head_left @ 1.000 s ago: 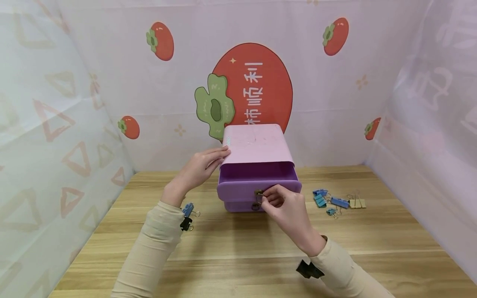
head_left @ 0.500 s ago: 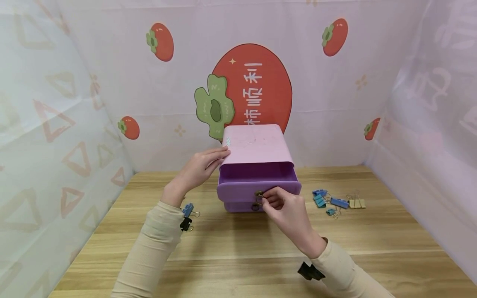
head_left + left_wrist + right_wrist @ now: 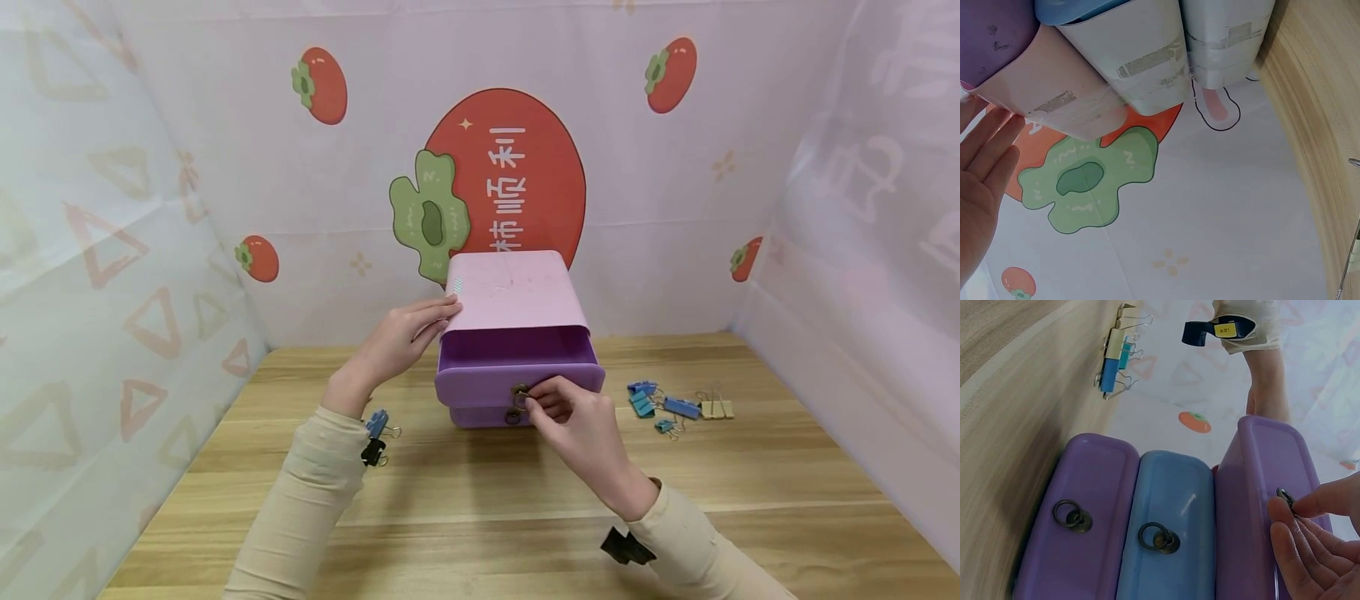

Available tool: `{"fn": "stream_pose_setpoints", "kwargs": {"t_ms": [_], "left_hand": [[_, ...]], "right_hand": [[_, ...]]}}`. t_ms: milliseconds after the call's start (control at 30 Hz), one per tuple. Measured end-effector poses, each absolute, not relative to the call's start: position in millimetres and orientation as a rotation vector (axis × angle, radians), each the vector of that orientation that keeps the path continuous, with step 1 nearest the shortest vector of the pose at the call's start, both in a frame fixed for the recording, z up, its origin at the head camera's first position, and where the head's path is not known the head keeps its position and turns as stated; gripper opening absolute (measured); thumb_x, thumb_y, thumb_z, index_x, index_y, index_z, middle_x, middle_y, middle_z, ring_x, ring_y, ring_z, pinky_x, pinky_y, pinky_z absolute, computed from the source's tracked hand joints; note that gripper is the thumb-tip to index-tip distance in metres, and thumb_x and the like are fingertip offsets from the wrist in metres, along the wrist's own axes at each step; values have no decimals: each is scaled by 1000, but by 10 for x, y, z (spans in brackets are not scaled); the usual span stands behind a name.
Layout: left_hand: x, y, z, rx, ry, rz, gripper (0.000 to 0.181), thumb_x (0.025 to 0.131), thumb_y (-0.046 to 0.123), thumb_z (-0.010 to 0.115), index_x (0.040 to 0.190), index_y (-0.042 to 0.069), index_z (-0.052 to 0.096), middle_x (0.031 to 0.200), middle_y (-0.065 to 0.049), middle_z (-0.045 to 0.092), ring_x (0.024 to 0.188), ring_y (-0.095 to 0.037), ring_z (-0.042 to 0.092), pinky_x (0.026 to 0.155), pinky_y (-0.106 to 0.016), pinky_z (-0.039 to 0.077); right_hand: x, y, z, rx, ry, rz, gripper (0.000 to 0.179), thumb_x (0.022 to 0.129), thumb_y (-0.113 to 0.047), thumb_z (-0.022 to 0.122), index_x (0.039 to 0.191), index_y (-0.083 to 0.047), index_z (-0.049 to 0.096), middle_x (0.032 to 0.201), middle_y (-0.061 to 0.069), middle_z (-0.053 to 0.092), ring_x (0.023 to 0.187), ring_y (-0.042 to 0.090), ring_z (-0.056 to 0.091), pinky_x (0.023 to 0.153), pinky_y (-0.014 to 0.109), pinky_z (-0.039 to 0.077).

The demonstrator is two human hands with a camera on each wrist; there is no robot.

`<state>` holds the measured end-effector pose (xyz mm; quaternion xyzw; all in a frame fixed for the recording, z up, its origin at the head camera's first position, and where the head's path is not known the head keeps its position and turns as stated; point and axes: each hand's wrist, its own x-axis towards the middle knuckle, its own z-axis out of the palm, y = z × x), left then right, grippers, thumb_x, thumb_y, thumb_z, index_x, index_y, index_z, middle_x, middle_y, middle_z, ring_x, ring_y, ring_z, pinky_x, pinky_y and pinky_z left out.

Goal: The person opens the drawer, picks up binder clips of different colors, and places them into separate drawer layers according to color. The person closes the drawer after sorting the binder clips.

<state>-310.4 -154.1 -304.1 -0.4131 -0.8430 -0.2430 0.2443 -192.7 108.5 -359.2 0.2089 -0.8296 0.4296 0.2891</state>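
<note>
In the head view, a small drawer unit with a pink top casing (image 3: 517,292) stands at the middle of the table. Its top purple drawer (image 3: 472,387) is pulled partway out, and the part inside that shows is bare. My right hand (image 3: 581,425) pinches the ring pull (image 3: 1284,496) on that drawer's front between thumb and fingers. On the casing's left upper edge rests my left hand (image 3: 397,337), fingers extended. Below the pulled drawer, the right wrist view shows a blue drawer (image 3: 1169,569) and another purple drawer (image 3: 1079,569), both pushed in, each with a ring pull.
Several blue, teal and yellow binder clips (image 3: 682,407) lie on the table right of the unit. A blue binder clip (image 3: 377,422) and a black binder clip (image 3: 372,452) lie beside my left forearm. A printed cloth backdrop (image 3: 637,250) stands behind and at both sides.
</note>
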Motion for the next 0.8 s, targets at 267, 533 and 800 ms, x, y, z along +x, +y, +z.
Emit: {"fn": "stream_pose_setpoints", "kwargs": {"t_ms": [267,533,800], "left_hand": [[-3107,-1544,-3034,-1122,-2311,-662,31,95,10,56,125,8,63,131,-9,60,122,-23,56,102,-36,46],[-3116,-1546,-3040,-1123,-2308,-659,30,95,10,56,125,8,63,130,-10,60,121,-24,56,101,-37,46],[-3119,-1549,-3041,-1121,-2312,-666,31,95,10,56,125,8,63,131,-9,60,122,-23,56,102,-37,46]], "right_hand": [[-1927,1080,-3591,564,-2218,1162,6,82,-9,73,84,-11,68,74,-5,69,64,0,63,57,16,54],[-1926,1084,-3595,560,-2217,1157,6,82,-11,73,84,-12,67,75,-5,69,64,0,64,58,16,54],[-1920,1112,-3604,553,-2222,1134,7,82,-13,74,83,-13,67,74,-5,69,63,0,63,57,16,54]]}}
